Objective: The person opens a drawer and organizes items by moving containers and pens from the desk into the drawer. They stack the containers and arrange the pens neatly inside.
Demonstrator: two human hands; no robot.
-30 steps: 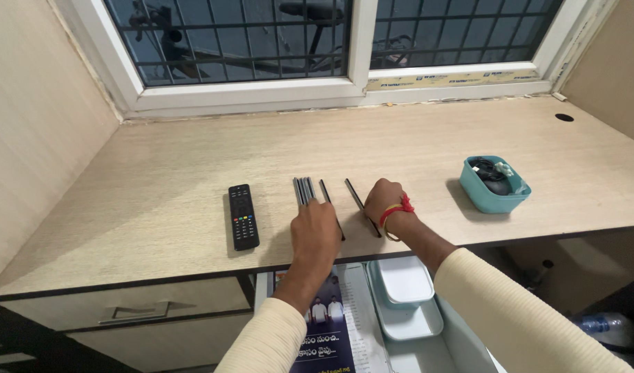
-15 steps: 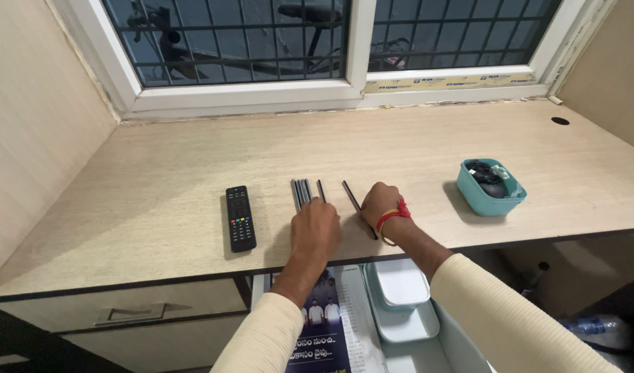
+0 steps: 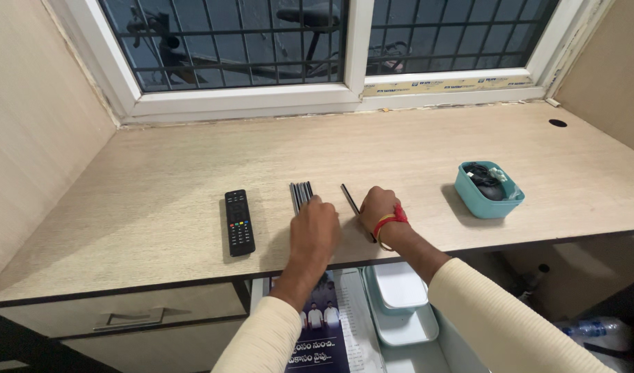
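Pale wood desk [image 3: 158, 166] under a barred window [image 3: 330, 41]. Far left there's a black remote [image 3: 239, 222] lying flat, just beside a tight bunch of dark pencils [image 3: 300, 194]. The left hand [image 3: 315, 229] lies palm down over the near ends of that bunch, fingers flat and together, not gripping anything as far as I can see. Next over, one lone dark pencil [image 3: 349, 198] lies at a slant, and the right hand [image 3: 379, 207] covers its near end, fingers curled loosely; can't tell if it's actually pinched. Red thread and a bangle sit on that wrist. Well to the right sits a teal tub [image 3: 476, 197] with a dark mouse and cable inside.
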